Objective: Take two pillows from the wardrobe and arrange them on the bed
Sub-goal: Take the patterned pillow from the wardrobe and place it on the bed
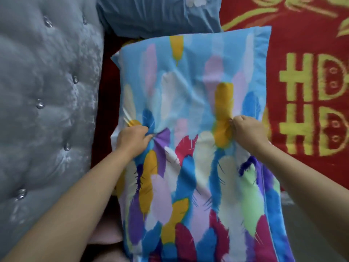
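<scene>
**Feather pillow gripped by both hands on the bed**

Two bare forearms are seen reaching in from the bottom edge, one on each side of a feather pillow [190,129]. The cover is light blue and printed with feathers in yellow, purple, crimson, white and green. The pillow is laid lengthwise away from the camera, its near end running out of view at the bottom.

The left hand [132,140] is closed on the cover near the pillow's left edge, and the cloth is bunched into creases that radiate from the pinch. The right hand [247,129] is closed likewise near the right edge, beside a yellow feather, with a fold of fabric gathered under its curled fingers.

The pillow is set on a red blanket [306,76] patterned in yellow-green, which is spread to the right. A second pillow [158,14], in plain blue, is placed just beyond the far end of the first; whether the two touch cannot be told. A grey tufted headboard [47,95] with shiny buttons is seen along the left.
</scene>
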